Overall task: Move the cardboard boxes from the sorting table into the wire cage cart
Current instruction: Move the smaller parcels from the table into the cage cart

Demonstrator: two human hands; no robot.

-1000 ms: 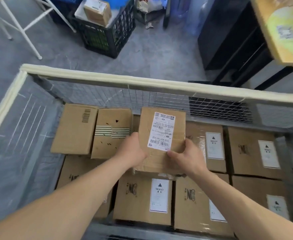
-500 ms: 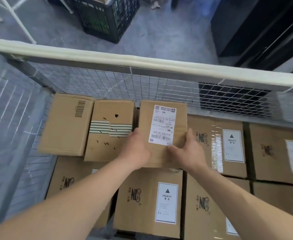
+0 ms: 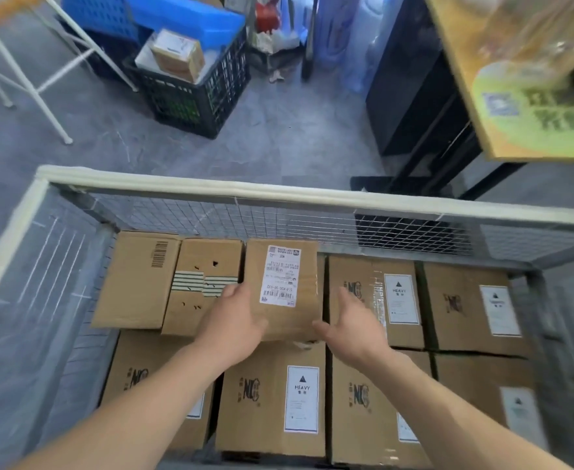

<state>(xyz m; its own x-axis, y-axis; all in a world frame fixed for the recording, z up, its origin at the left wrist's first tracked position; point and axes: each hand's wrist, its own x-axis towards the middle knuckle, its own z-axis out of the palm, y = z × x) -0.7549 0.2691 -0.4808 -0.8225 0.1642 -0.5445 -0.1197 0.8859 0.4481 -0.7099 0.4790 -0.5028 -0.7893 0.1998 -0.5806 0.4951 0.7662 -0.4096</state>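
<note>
Head view: the stiff, likely light box (image 3: pixel 289 320), touched by the slack left hand (image 3: pixel 234 320), right hand (image 3: pixel 350 329) spread beside, is best gripped by its sides.

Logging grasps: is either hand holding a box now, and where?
Nothing gripped: left hand rests open on labelled box, near-left corner; right hand open beside it.

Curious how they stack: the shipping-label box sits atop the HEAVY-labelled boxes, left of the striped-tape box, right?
Not quite. The head view shows the shipping-label box atop the HEAVY-labelled boxes, but right of the striped-tape box, not left.
</note>
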